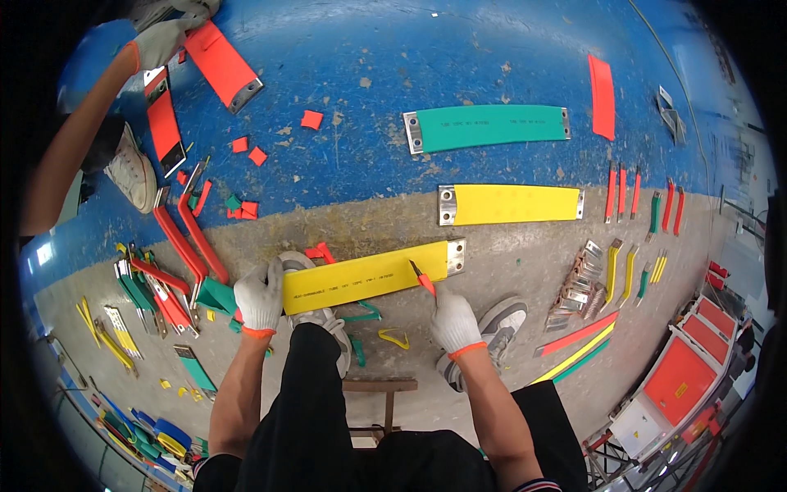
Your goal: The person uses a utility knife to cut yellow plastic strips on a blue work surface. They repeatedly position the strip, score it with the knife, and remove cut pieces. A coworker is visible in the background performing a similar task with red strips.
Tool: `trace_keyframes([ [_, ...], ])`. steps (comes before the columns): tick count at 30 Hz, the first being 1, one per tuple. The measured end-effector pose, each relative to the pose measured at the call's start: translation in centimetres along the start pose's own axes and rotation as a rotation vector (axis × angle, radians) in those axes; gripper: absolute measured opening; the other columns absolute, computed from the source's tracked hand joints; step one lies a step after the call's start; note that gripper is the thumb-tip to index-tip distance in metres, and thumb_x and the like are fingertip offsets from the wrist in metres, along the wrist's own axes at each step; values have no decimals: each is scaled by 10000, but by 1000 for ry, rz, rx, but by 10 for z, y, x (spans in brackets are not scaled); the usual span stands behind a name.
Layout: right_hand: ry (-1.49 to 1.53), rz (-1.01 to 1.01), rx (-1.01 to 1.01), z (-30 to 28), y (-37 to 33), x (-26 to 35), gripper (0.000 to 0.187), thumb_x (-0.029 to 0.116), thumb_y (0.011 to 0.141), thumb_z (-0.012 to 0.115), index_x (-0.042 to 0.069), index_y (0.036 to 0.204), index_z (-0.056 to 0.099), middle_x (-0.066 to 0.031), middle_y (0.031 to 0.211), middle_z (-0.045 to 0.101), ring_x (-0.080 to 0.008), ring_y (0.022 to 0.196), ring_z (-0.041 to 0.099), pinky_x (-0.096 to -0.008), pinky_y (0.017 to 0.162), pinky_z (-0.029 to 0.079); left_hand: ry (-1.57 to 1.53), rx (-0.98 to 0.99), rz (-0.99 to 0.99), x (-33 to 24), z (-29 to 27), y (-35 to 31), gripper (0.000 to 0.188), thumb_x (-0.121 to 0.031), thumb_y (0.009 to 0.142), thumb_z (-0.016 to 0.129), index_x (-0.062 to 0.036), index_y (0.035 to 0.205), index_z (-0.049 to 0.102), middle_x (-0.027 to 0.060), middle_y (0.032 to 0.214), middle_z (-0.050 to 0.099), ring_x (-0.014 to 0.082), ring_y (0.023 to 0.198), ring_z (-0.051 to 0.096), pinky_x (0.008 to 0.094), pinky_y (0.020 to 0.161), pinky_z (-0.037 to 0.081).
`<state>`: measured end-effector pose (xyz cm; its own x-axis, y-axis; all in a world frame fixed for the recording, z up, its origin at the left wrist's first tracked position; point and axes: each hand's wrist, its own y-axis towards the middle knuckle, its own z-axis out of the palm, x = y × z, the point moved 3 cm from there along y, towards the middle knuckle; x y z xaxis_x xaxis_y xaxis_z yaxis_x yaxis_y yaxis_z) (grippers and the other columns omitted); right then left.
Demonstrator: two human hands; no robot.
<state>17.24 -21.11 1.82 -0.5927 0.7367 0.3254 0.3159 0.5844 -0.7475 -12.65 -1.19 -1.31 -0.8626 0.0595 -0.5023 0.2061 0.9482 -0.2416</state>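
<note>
My left hand [259, 299], in a white glove with an orange cuff, grips the left end of a flat metal busbar in a yellow sleeve [352, 283]. The bar lies tilted across in front of me, over my left shoe, its bare drilled metal end [456, 257] toward the right. In my gloved right hand [456, 322] is a small knife [424, 280] with a red handle and a dark tip. That tip rests at or just over the yellow sleeve near its right end; whether it touches, I cannot tell.
Beyond lie a yellow-sleeved bar [515, 204], a green-sleeved bar [488, 129] and a red sleeve [602, 97]. Bent bars [180, 238] and scraps cover the floor at left. Bare metal pieces [578, 283] lie at right. Another person's gloved hand [164, 43] holds a red-sleeved bar [220, 66].
</note>
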Motion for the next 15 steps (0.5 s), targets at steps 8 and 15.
trace_keyframes([
  [8, -175, -11, 28, -13, 11, 16, 197, 126, 937, 539, -24, 1027, 630, -287, 845, 703, -472, 807, 702, -570, 731, 556, -8, -32, 48, -7, -7, -2, 396, -238, 983, 678, 39, 708, 616, 241, 619, 512, 353, 499, 462, 440, 502, 389],
  [15, -289, -26, 53, -31, 14, 29, 191, 124, 932, 539, -22, 985, 650, -278, 860, 716, -453, 810, 719, -554, 731, 570, -13, -79, 117, -14, -11, -5, 352, -194, 957, 700, 17, 684, 632, 235, 622, 560, 408, 530, 573, 463, 503, 424],
])
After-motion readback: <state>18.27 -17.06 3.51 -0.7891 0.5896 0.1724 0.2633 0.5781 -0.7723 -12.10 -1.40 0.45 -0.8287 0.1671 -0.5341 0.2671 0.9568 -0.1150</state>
